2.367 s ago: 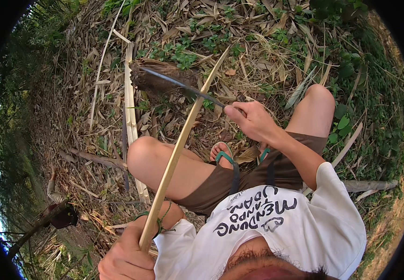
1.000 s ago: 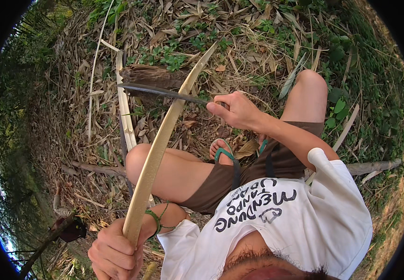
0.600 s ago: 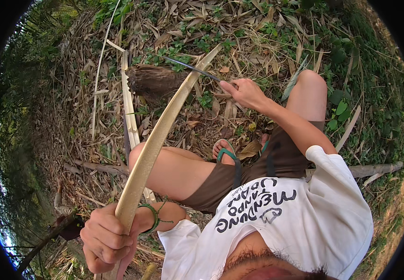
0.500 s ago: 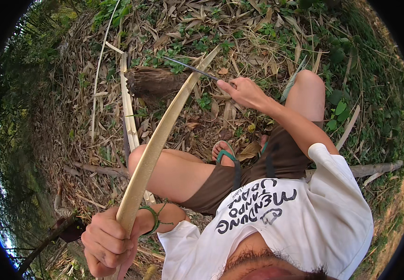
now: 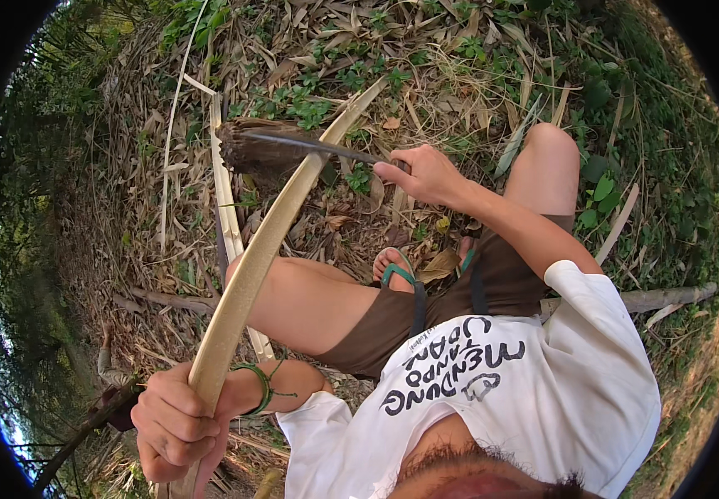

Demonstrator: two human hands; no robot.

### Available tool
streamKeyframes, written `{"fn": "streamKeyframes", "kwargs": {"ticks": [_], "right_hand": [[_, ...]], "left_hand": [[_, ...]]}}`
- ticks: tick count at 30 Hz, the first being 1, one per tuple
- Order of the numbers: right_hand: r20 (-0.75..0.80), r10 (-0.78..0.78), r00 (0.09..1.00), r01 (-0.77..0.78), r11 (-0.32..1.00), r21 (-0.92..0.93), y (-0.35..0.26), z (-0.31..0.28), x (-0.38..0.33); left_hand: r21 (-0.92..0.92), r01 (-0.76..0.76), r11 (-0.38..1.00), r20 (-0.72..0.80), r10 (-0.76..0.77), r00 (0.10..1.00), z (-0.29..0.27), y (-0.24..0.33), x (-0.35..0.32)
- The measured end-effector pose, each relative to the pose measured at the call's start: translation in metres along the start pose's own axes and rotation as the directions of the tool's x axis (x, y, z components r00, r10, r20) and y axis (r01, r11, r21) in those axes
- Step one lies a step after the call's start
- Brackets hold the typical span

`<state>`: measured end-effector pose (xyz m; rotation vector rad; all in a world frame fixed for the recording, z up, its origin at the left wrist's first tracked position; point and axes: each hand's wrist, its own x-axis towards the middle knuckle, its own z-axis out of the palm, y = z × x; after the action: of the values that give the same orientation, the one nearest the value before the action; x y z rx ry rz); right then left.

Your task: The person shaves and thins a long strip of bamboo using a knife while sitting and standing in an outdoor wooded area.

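My left hand (image 5: 178,426), with a green cord bracelet at the wrist, is wrapped round the near end of a long, pale split bamboo strip (image 5: 261,249). The strip slants up and to the right, past my bent left knee, to a tapered far tip. In my right hand (image 5: 424,173) is the handle of a long knife (image 5: 285,140), its dark, narrow blade pointing left. That blade crosses the strip a little below its tip and appears to touch it. Behind the blade lies a short, dark wooden log (image 5: 247,160) on the ground.
Another split bamboo length (image 5: 225,200) lies left of the log, with a thin pale strip (image 5: 172,141) beyond it. A pole (image 5: 667,299) runs across the ground at right. Dry leaves and green plants cover the ground. Another person's arm (image 5: 108,362) shows at far left.
My right hand has brought the knife nearer along the strip, the blade shifting left and downward. The bamboo strip and my left hand have moved slightly left.
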<state>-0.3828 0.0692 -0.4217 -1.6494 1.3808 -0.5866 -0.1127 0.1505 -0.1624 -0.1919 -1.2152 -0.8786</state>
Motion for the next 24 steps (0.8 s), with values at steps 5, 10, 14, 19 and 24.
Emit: {"fn": "streamKeyframes", "kwargs": {"ticks": [5,10,14,19,24], "right_hand": [[0.003,0.184,0.983,-0.183,0.976,-0.116,0.034,-0.015,0.026],[-0.018,0.189,0.982,-0.189,0.981,-0.035,0.044,-0.013,0.012],[-0.061,0.328,0.943,-0.333,0.938,-0.094,0.066,-0.027,0.028],[-0.011,0.026,1.000,-0.024,0.989,0.143,0.047,-0.008,0.005],[-0.059,0.562,0.825,-0.558,0.827,0.070,0.086,-0.023,0.033]], "left_hand": [[-0.029,0.001,1.000,0.018,0.000,1.000,0.009,-0.005,0.001],[-0.030,-0.005,1.000,0.086,0.008,0.996,0.016,-0.014,0.003],[-0.040,0.021,0.999,0.087,-0.018,0.996,0.020,-0.015,0.005],[-0.014,0.019,1.000,0.090,-0.018,0.996,0.016,-0.013,0.005],[-0.028,0.051,0.998,0.103,-0.048,0.994,0.012,-0.011,0.011]]}}
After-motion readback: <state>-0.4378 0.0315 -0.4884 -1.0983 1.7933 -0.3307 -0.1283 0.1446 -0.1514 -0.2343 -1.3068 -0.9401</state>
